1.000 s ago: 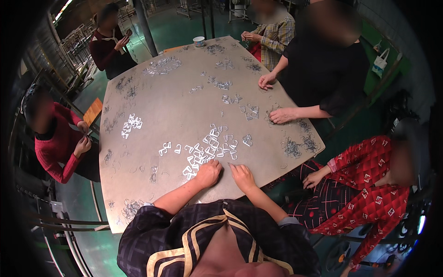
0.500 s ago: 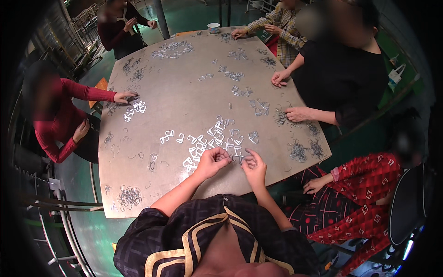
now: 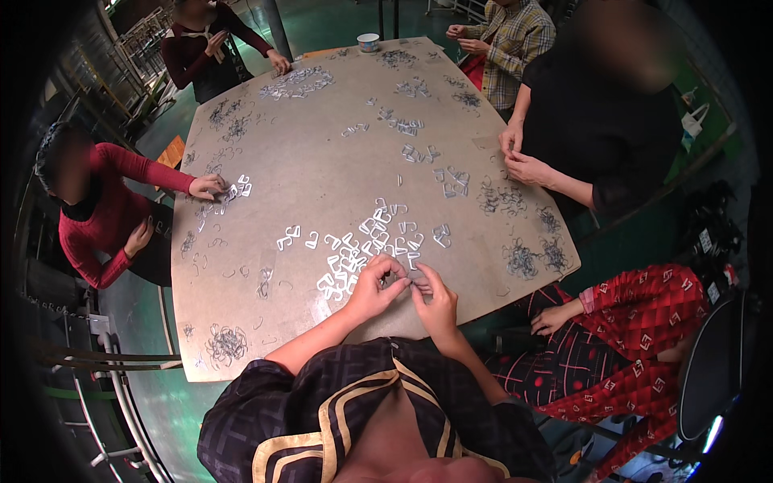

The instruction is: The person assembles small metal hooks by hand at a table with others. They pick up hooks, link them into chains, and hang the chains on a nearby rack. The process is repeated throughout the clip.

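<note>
Over the near edge of the table, my left hand [image 3: 377,286] and my right hand [image 3: 436,299] meet at their fingertips. Both are pinched on what looks like a small metal hook, mostly hidden between the fingers. Just beyond my left hand lies a loose heap of shiny silver hooks [image 3: 346,256], flat and bent into a curve at one end. A few more silver hooks [image 3: 441,235] lie beyond my right hand.
Thin dark wire pieces lie in piles at the table's near left [image 3: 226,344] and right [image 3: 522,262]. Co-workers stand or sit around the table [image 3: 306,189], one in red sleeves [image 3: 101,209] at left. A small bowl [image 3: 368,43] stands at the far edge.
My hands have drawn closer together, covering the metal piece seen between them before. The co-worker in black has brought both hands together; the one in plaid has lifted a hand off the table.
</note>
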A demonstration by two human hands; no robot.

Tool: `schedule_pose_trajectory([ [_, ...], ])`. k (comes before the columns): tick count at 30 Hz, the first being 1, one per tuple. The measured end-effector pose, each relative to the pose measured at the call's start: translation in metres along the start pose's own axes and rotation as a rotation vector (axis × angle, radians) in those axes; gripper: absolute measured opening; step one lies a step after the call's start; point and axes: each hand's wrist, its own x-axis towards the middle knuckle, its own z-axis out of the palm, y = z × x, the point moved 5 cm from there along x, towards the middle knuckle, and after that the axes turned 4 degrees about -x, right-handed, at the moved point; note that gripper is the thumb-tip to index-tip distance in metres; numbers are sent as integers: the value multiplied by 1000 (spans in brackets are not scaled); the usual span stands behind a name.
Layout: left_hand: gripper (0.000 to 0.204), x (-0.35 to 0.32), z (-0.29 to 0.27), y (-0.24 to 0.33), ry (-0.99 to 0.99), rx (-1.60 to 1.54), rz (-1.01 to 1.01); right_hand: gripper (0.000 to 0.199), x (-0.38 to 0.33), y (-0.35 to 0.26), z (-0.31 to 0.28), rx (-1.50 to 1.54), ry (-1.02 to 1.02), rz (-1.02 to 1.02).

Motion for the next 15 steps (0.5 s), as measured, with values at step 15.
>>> schedule_pose_trajectory([
  [15,9,-35,-7,-29,-89,-487,-164,39,35,109,47,-400,-242,-21],
])
